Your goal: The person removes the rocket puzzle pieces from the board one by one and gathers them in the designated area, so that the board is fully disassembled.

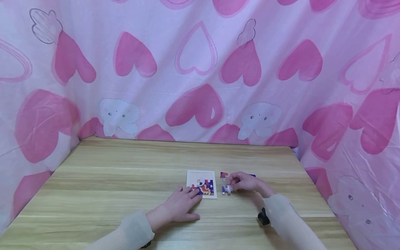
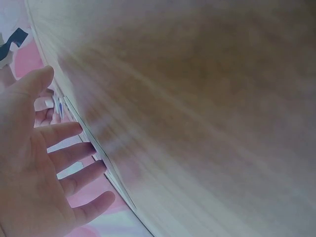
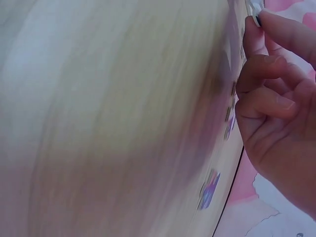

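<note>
A white jigsaw tray [image 1: 200, 174] lies on the table, its lower part filled with colourful joined pieces [image 1: 206, 188]. My left hand [image 1: 183, 205] rests with straight, spread fingers over the tray's lower left edge. In the left wrist view those fingers [image 2: 74, 160] reach to the tray's rim. Just right of the tray, my right hand [image 1: 244, 181] pinches a small puzzle piece [image 3: 255, 11] between thumb and index finger, the other fingers curled. Below its fingertips in the head view is a white and blue puzzle piece [image 1: 225, 190]. A red puzzle piece [image 1: 223, 175] lies further back.
Another dark blue piece [image 1: 252, 175] shows partly behind my right hand. More loose pieces [image 3: 209, 190] lie on the table in the right wrist view. The wooden table [image 1: 125, 180] meets a pink heart-patterned curtain [image 1: 193, 104] at its back and sides.
</note>
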`<state>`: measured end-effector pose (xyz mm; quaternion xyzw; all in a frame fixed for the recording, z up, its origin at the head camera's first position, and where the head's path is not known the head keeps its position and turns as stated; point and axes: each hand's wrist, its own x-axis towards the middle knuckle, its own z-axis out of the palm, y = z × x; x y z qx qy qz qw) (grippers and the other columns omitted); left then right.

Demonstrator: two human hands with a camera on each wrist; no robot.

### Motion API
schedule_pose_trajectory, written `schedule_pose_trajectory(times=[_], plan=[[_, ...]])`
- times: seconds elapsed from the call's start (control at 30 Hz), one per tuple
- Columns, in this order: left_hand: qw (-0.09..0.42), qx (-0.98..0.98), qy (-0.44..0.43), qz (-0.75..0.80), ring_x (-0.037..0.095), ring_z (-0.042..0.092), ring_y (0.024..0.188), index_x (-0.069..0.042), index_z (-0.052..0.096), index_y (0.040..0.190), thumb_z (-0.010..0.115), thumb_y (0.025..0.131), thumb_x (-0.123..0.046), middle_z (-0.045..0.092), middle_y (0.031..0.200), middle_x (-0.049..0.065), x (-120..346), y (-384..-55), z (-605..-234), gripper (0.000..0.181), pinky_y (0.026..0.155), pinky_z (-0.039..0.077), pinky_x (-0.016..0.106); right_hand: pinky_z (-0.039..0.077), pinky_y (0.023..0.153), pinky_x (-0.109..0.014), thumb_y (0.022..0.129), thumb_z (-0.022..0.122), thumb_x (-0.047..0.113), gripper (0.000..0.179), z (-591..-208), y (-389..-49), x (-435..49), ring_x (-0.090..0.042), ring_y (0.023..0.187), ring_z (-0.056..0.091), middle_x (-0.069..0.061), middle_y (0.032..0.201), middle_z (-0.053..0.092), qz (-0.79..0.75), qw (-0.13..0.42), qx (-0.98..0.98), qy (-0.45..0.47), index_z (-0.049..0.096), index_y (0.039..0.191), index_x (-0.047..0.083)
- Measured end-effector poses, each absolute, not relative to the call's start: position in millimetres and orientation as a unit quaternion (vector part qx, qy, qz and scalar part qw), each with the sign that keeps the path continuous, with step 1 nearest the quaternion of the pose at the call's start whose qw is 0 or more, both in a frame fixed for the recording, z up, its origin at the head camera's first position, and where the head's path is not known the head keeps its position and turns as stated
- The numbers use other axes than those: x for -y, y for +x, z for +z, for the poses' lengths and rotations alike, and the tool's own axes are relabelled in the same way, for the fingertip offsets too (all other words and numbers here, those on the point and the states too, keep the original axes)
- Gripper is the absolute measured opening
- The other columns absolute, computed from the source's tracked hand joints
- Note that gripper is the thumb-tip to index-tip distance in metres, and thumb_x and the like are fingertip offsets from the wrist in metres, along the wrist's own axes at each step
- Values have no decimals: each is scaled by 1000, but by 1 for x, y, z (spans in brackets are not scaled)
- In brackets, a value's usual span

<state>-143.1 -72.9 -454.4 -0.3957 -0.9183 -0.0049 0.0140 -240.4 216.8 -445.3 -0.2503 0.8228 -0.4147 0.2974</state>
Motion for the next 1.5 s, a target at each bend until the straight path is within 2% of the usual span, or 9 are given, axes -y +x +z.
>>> schedule_pose_trajectory(times=[0.47, 0.83, 1.1, 1.5], plan=[[13, 919, -395, -5, 28, 42, 113, -15, 47, 127, 45, 79, -62, 45, 129, 7, 73, -143, -454, 68, 88, 33, 50, 38, 58, -24, 80, 61, 5, 13, -451, -239, -220, -12, 65, 45, -2, 74, 53, -397, 296, -836, -237, 57, 92, 2], [7, 919, -393, -5, 28, 41, 114, -15, 47, 128, 45, 79, -61, 44, 129, 7, 72, -143, -454, 67, 89, 33, 50, 39, 59, -27, 79, 60, 0, 12, -450, -239, -219, -15, 65, 46, -5, 74, 54, -399, 279, -842, -230, 57, 91, -1], [5, 920, -393, 0, 27, 41, 114, -15, 47, 128, 45, 79, -61, 44, 130, 7, 72, -143, -452, 67, 89, 33, 49, 41, 63, -30, 82, 55, 1, 14, -445, -238, -208, -18, 71, 47, -8, 83, 55, -400, 243, -851, -238, 57, 96, 1], [22, 917, -398, 0, 26, 42, 112, -15, 48, 127, 44, 79, -62, 45, 128, 7, 73, -143, -456, 67, 87, 35, 48, 43, 64, -28, 83, 58, 5, 12, -450, -235, -174, -16, 73, 49, -5, 81, 56, -402, 191, -857, -258, 58, 94, 5]])
